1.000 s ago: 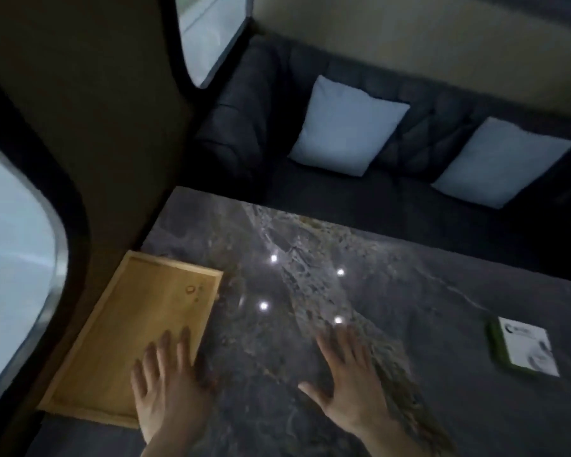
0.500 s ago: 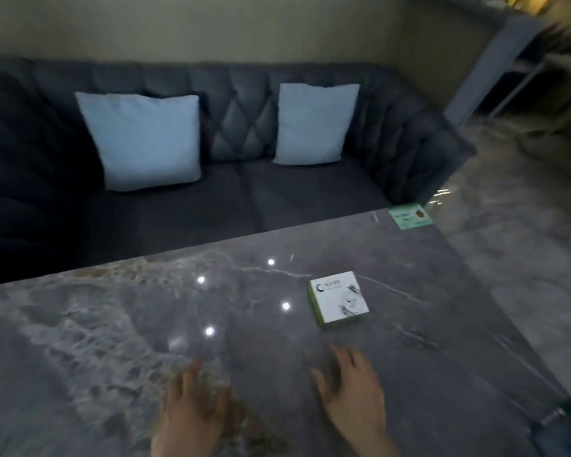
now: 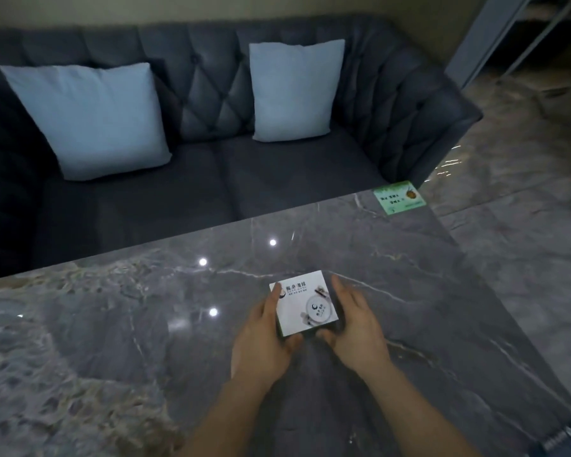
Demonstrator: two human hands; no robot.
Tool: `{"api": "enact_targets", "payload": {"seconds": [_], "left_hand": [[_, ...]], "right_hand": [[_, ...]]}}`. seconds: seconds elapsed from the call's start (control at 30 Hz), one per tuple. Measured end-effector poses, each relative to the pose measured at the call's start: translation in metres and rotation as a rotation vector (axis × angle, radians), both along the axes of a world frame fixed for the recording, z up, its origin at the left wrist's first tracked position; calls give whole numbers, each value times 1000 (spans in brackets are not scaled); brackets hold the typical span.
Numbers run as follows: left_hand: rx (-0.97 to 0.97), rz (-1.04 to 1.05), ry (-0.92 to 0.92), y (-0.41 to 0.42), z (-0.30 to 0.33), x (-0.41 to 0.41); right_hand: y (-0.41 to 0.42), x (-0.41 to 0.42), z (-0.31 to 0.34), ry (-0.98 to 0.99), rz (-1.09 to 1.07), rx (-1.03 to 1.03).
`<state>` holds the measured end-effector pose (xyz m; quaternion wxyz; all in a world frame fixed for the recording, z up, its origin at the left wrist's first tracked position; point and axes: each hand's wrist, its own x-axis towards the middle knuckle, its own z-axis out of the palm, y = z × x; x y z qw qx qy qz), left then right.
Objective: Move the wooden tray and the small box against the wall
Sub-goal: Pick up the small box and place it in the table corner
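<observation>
A small white box (image 3: 305,303) with dark print and a green side sits on the grey marble table (image 3: 112,341). My left hand (image 3: 266,338) presses against its left side, fingers along the edge and thumb under the near corner. On the other side, my right hand (image 3: 355,328) cups the box's right edge with the thumb near the front. Both hands clasp the box between them. The wooden tray is out of view.
A dark tufted sofa (image 3: 211,179) with two pale cushions (image 3: 93,117) (image 3: 294,89) stands beyond the table's far edge. A green sticker (image 3: 399,196) marks the table's far right corner. Marble floor (image 3: 524,192) lies to the right.
The view swung right, away from the wooden tray by the wall. Both hands moved forward from the bare tabletop and closed around the small box.
</observation>
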<state>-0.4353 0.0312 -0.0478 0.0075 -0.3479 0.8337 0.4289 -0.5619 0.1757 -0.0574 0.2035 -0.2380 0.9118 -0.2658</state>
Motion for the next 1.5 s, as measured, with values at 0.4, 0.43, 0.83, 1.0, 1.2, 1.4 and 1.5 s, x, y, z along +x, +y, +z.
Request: {"api": "enact_targets", "payload": {"seconds": [0.4, 0.43, 0.83, 1.0, 1.2, 1.4, 1.5], "left_hand": [[6, 39, 14, -18, 0, 27], [-2, 53, 7, -24, 4, 36], [-89, 227, 108, -112, 47, 204], [-107, 321, 241, -152, 55, 289], [-161, 482, 249, -212, 53, 400], [-246, 623, 201, -275, 44, 482], [-289, 674, 156, -308, 35, 510]], "right_hand": [[-38, 41, 8, -77, 100, -63], [-44, 49, 12, -81, 110, -73], [-152, 190, 68, 1, 356, -123], [-203, 267, 84, 28, 474, -136], [-269, 359, 82, -7, 572, -196], [-339, 430, 67, -12, 693, -241], [-377, 446, 47, 86, 722, -90]]}}
